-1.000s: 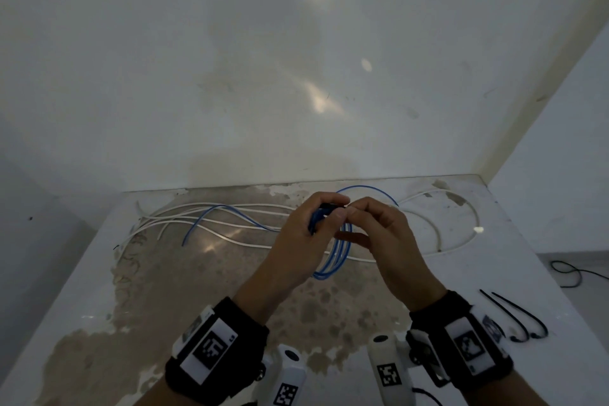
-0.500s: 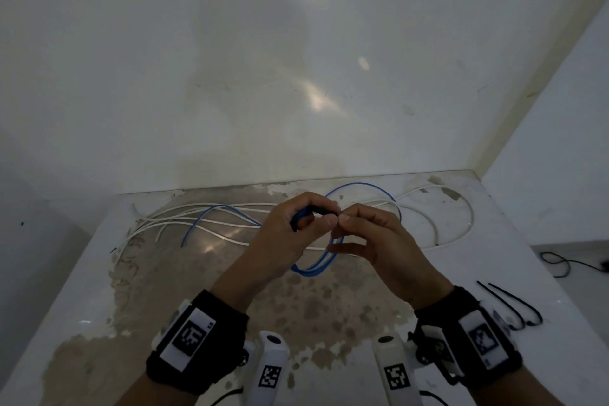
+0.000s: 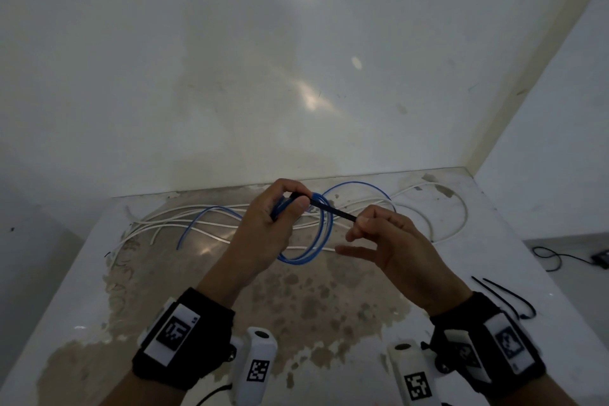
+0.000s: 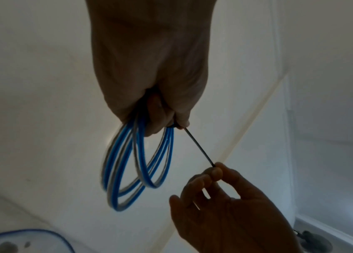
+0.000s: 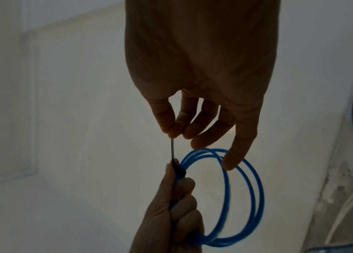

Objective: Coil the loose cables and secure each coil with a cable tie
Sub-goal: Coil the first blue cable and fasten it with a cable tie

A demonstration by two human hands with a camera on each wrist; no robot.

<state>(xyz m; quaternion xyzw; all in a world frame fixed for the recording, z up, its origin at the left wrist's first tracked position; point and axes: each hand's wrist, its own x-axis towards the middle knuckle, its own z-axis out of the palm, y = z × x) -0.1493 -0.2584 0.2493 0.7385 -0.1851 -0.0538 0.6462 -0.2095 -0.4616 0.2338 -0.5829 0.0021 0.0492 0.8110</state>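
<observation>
My left hand (image 3: pixel 283 211) grips a coil of blue cable (image 3: pixel 309 252) above the table, fingers and thumb curled round its top (image 4: pixel 156 111). A black cable tie (image 3: pixel 333 208) wraps the coil at that grip and its tail runs out to the right. My right hand (image 3: pixel 362 221) pinches the tail's end between thumb and forefinger, the other fingers spread loosely. In the left wrist view the coil (image 4: pixel 128 171) hangs below the fist and the tie (image 4: pixel 199 147) stretches taut to the right fingertips (image 4: pixel 215 171). The right wrist view shows the coil (image 5: pixel 236 196) and the tie (image 5: pixel 173 150).
Loose white cables (image 3: pixel 184 217) and a loose blue cable (image 3: pixel 359 186) lie across the back of the stained white table (image 3: pixel 99 290). Two spare black cable ties (image 3: pixel 507 300) lie at the table's right edge. Walls close in behind and to the right.
My right hand has drawn away to the right, pulling the tie's tail out through its head. The left hand has stayed on the coil and risen slightly.
</observation>
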